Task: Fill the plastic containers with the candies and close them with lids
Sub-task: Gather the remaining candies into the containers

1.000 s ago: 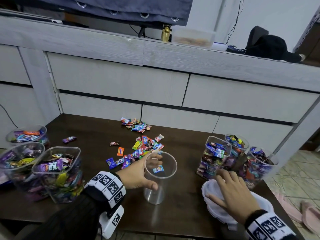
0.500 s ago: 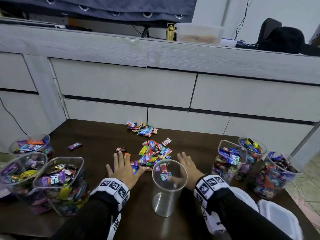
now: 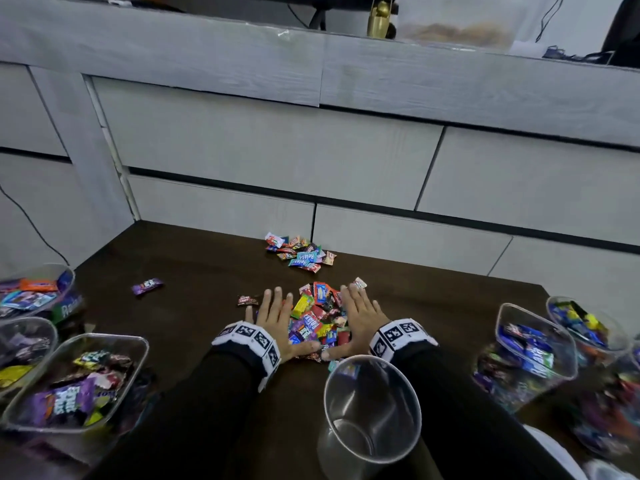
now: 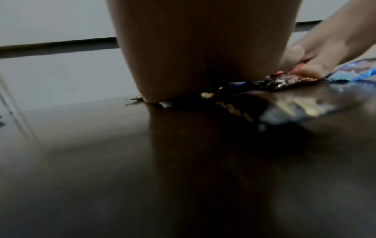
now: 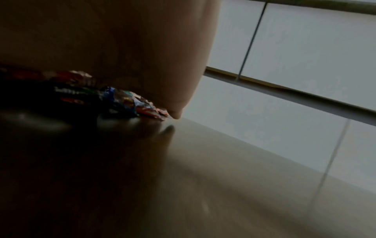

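Observation:
A pile of wrapped candies point(image 3: 317, 318) lies on the dark table point(image 3: 194, 265). My left hand point(image 3: 273, 313) rests flat with straight fingers on the pile's left side, and my right hand point(image 3: 360, 313) lies flat on its right side; the thumbs nearly meet at the near edge. An empty clear plastic container point(image 3: 372, 410) stands upright just in front of my right wrist. In the left wrist view the palm point(image 4: 203, 48) presses down on wrappers point(image 4: 284, 82). In the right wrist view the hand's edge point(image 5: 162, 64) touches candies point(image 5: 122, 99).
Several filled, lidless containers stand at the left point(image 3: 76, 382) and at the right point(image 3: 530, 348). A second candy heap point(image 3: 301, 252) lies farther back, a lone purple candy point(image 3: 147, 285) at the left. White lids point(image 3: 606, 471) show at the bottom right. Grey drawers point(image 3: 311, 150) back the table.
My left hand let go of the empty container and my right hand left the lids. Both moved forward and now enclose the candy pile from either side.

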`<state>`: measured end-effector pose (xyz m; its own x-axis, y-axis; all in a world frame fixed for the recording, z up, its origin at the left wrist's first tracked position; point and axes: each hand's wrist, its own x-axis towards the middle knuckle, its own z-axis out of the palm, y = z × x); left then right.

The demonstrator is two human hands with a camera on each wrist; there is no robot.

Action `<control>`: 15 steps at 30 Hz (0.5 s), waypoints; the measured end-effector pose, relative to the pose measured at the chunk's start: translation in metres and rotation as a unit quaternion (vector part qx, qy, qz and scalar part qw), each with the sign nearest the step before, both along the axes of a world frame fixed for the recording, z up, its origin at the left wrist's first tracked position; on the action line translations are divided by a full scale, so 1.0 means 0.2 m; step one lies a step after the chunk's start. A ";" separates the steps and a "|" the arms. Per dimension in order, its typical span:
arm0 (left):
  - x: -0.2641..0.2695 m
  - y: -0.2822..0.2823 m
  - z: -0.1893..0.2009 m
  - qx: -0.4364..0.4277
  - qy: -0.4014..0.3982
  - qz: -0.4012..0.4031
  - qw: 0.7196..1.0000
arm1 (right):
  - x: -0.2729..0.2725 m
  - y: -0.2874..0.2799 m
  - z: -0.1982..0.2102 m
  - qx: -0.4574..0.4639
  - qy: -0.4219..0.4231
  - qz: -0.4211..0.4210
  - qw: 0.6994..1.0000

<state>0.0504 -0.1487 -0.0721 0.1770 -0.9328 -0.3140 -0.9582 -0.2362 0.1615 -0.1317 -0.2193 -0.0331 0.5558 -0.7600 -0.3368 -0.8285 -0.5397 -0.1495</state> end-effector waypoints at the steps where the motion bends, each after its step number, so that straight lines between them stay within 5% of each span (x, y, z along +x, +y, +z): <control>1: -0.01 -0.02 0.01 -0.002 -0.002 -0.031 1.000 | 0.02 -0.02 0.00 0.004 -0.009 0.026 1.000; 5: -0.03 -0.08 0.07 0.004 0.010 -0.134 0.991 | 0.07 -0.08 0.00 0.033 -0.041 0.107 0.993; 11: -0.02 -0.07 0.13 -0.047 0.114 -0.106 0.987 | 0.09 -0.09 0.00 -0.037 -0.037 0.145 0.988; 15: -0.02 -0.06 0.13 -0.105 0.048 -0.114 0.987 | 0.09 -0.06 -0.02 -0.072 -0.068 0.145 0.984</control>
